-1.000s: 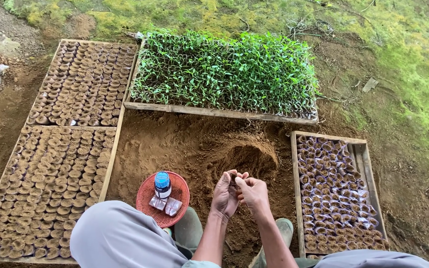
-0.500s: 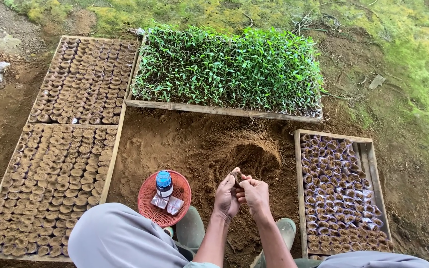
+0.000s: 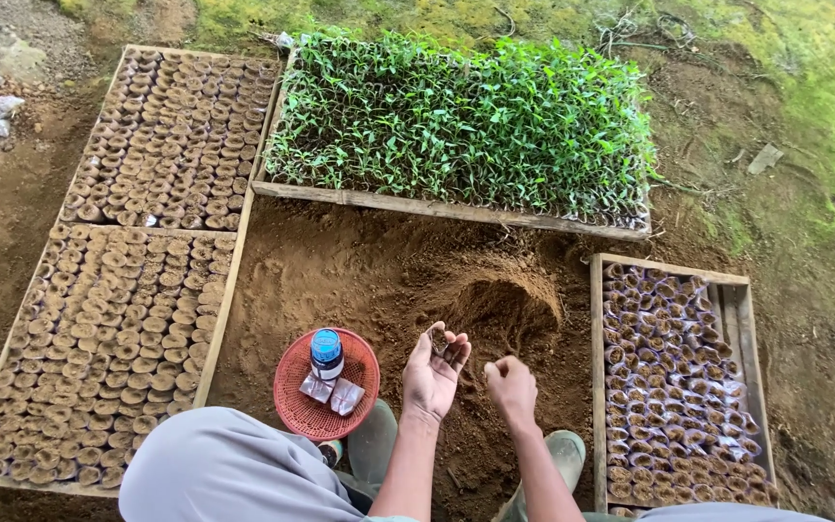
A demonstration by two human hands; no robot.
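Palm of your left hand faces up, fingers spread, beside the red basket; your right hand curls loosely closed just beyond it.

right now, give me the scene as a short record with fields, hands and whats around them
left hand: open, palm up, small dark bits on the fingers
right hand: loosely closed, apart from the left
soil mound: just beyond both hands
red basket: left of the hands, holds a blue-capped bottle and packets
right tray: filled small bags
seedling tray: green, farther back
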